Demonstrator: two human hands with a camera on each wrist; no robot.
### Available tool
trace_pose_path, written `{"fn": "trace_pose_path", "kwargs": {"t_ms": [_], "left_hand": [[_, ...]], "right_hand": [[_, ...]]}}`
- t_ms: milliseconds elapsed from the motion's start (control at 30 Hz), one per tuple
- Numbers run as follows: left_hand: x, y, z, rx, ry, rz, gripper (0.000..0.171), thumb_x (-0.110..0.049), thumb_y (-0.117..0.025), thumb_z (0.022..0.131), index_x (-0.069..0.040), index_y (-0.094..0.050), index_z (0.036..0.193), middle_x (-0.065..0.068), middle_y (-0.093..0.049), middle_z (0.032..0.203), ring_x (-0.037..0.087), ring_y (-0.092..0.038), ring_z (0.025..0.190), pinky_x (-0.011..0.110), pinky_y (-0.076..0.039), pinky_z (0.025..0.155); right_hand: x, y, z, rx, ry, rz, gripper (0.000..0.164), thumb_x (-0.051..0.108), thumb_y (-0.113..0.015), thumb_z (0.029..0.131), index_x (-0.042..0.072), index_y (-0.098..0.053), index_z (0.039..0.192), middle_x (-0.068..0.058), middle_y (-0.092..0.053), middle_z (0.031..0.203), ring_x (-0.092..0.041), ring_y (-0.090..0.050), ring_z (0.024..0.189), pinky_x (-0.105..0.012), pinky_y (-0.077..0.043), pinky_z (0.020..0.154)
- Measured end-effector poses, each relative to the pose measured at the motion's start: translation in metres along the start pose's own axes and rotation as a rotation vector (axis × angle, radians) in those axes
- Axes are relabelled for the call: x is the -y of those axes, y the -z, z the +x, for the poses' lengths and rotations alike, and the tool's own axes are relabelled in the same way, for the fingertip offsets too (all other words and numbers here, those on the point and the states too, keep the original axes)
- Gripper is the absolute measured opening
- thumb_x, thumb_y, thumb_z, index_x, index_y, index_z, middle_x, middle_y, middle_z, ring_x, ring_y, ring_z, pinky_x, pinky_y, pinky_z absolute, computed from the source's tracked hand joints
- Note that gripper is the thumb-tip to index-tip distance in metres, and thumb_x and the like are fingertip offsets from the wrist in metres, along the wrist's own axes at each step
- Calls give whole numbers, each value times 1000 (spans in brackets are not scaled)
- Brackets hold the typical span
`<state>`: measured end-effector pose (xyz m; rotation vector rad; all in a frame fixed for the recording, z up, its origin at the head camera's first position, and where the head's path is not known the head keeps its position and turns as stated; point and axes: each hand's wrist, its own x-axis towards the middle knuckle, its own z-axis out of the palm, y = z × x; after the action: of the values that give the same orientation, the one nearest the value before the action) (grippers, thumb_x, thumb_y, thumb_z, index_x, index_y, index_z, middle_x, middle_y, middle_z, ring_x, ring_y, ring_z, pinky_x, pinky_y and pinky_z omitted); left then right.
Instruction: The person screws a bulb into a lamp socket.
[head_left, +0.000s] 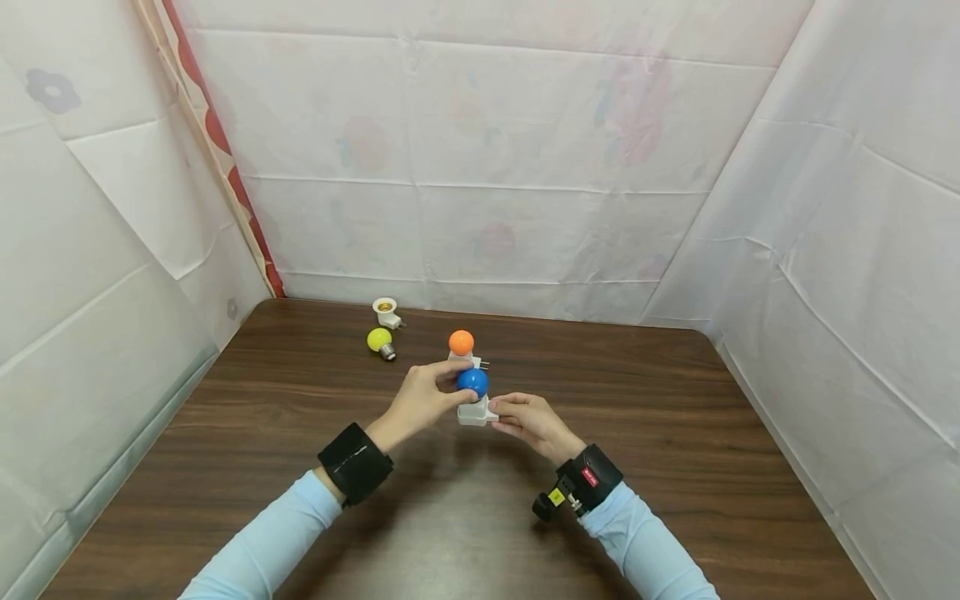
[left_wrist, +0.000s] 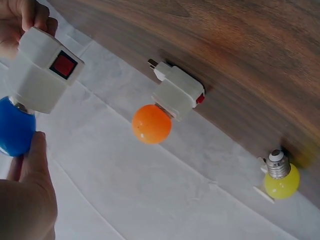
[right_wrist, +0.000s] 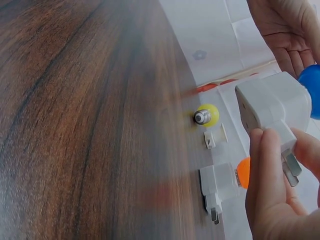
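Observation:
A blue light bulb sits in a white plug-in lamp socket, which has a red switch on its side. Thumb and fingers of my left hand pinch the blue bulb from the left. My right hand grips the socket by its plug end, and the metal prongs show between its fingers in the right wrist view. Bulb and socket are held over the table, the bulb upward in the head view. Just behind stands an orange bulb fitted in a second white socket.
Toward the back left of the brown wooden table, a yellow bulb lies on its side, its screw base bare. Beyond it is a white socket with an open round holder. White cloth walls enclose the back and sides.

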<state>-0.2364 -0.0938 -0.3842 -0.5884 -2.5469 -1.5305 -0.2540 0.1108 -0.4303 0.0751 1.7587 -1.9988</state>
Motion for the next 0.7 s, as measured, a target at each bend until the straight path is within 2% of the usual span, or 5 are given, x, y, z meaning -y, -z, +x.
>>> {"fn": "trace_pose_path", "kwargs": {"t_ms": [233, 500, 700], "left_hand": [[7, 6, 4, 103, -46, -34, 49, -25, -73, 77, -7, -60, 120, 13, -63, 115, 23, -64, 101, 33, -53, 82], [13, 15, 11, 262, -40, -108, 47, -17, -68, 82, -6, -55, 126, 14, -57, 125, 26, -57, 113, 33, -49, 90], [13, 17, 13, 285, -29, -118, 49, -14, -69, 82, -3, -53, 127, 15, -57, 125, 27, -56, 114, 35, -49, 90]], "right_hand": [[0, 2, -2, 17, 5, -10, 33, 11, -63, 86, -6, -57, 114, -7, -65, 98, -14, -64, 82, -33, -51, 86], [0, 2, -4, 23, -1, -25, 38, 13, -66, 85, -6, -56, 115, -12, -63, 103, -16, -65, 84, -37, -48, 89], [0, 2, -3, 37, -2, -12, 38, 13, -66, 84, -6, -56, 116, -10, -65, 100, -16, -65, 84, -38, -47, 91]]}}
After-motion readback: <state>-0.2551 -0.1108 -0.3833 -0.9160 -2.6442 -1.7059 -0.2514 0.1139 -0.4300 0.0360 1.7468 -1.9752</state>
